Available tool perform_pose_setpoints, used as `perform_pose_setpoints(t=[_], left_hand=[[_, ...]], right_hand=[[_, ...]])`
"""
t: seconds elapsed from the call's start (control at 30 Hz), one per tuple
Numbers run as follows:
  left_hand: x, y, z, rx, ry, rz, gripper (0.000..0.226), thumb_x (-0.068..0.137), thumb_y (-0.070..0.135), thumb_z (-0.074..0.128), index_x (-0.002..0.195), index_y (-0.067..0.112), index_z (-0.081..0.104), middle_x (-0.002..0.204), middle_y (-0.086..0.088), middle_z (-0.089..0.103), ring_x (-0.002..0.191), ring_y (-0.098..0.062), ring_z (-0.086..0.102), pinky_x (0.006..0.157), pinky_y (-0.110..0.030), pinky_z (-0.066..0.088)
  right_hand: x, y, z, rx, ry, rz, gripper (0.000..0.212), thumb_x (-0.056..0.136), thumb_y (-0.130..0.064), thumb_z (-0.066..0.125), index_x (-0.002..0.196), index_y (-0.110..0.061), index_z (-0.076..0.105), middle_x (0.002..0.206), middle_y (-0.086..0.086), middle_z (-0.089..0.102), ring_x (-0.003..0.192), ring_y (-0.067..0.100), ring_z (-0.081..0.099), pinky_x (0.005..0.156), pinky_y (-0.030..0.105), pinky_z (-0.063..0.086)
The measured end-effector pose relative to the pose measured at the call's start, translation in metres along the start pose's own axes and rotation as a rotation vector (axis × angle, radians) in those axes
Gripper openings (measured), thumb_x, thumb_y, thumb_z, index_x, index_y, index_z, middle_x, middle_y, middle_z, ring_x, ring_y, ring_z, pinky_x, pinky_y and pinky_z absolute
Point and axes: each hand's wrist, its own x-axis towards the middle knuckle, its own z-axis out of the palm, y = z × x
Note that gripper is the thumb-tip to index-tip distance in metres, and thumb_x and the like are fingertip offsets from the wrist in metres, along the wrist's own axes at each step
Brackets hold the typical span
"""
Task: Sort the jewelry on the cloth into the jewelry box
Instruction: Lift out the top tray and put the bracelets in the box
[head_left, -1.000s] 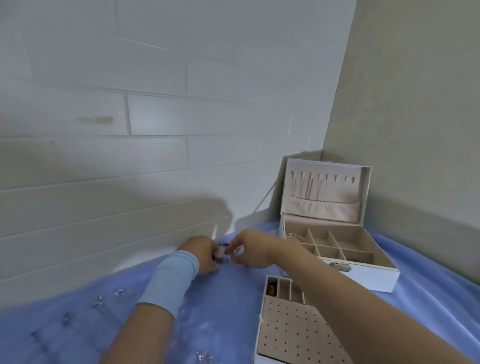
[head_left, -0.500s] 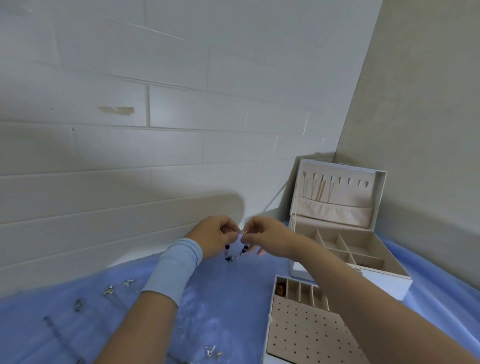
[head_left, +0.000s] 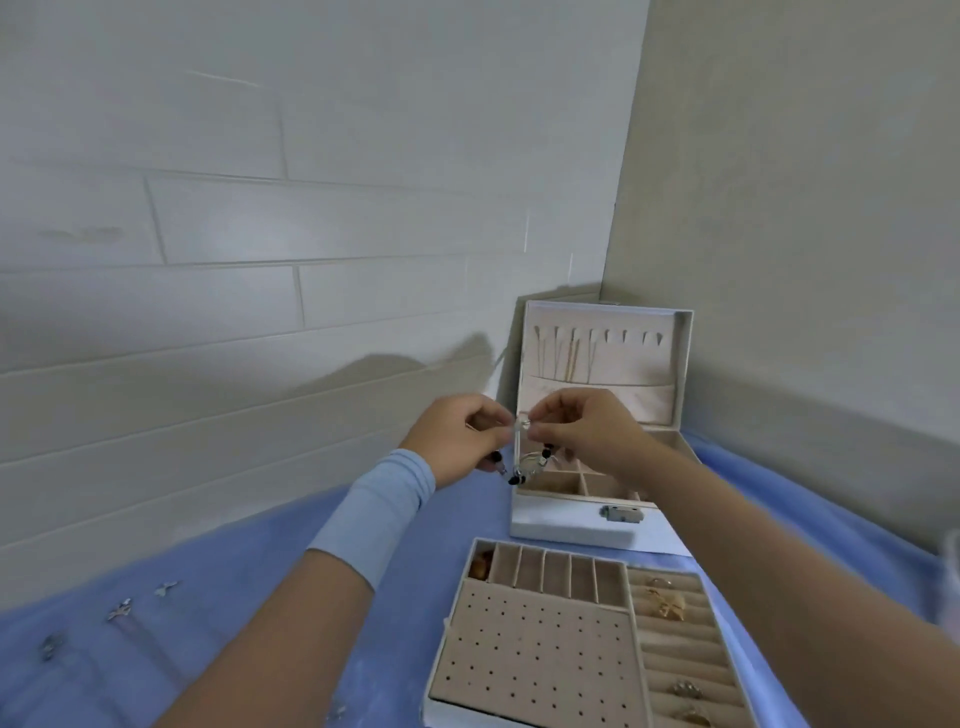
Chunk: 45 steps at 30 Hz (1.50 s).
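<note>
While both hands hold the beaded strand (head_left: 524, 470) up off the cloth (head_left: 260, 582), note where it lies: it hangs as a short loop between them, just in front of the open jewelry box (head_left: 566, 531). Your left hand (head_left: 457, 439) and right hand (head_left: 587, 431) each pinch an upper end, fingertips nearly meeting. The loop's long axis hangs vertically. The box compartments lie just beyond and below it, so the right hand is judged the nearer for lowering.
</note>
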Motion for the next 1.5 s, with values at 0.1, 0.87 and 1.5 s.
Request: perform_pose_setpoints(t=[0.1,0.87,1.5], left_hand=[[0.023,0.016,0.031,0.088,-0.069,0.023,0.011,0.092,0.012,0.068,0.103,0.014,0.069,0.086,-0.002,0.069,0.067,-0.020,0.072,0.069,-0.028,0.061],[0.118,0.000,0.167,0.564,-0.279,0.059,0.019,0.090,0.031,0.064,0.103,0.025,0.076,0.095,-0.001,0.073,0.085,-0.021,0.067,0.087,-0.039,0.056],[-0.059,0.018,0.042,0.569,-0.203,0.047,0.029,0.088,0.050,0.064,0.111,0.032,0.064,0.111,0.009,0.051,0.094,-0.007,0.051,0.083,-0.024,0.040]], right_hand=[[0.001,0.014,-0.033,-0.083,0.069,0.008,0.009,0.083,-0.008,0.080,0.089,-0.013,0.075,0.072,-0.001,0.073,0.056,0.003,0.063,0.053,0.016,0.049],[0.033,0.094,-0.112,-1.033,0.087,0.145,0.026,0.093,-0.036,0.065,0.118,-0.041,0.072,0.118,0.000,0.068,0.113,0.020,0.060,0.090,0.030,0.047],[-0.120,0.021,-0.045,-0.572,-0.128,0.070,0.022,0.091,-0.043,0.068,0.110,-0.033,0.075,0.120,-0.014,0.065,0.099,0.006,0.060,0.077,0.017,0.046]])
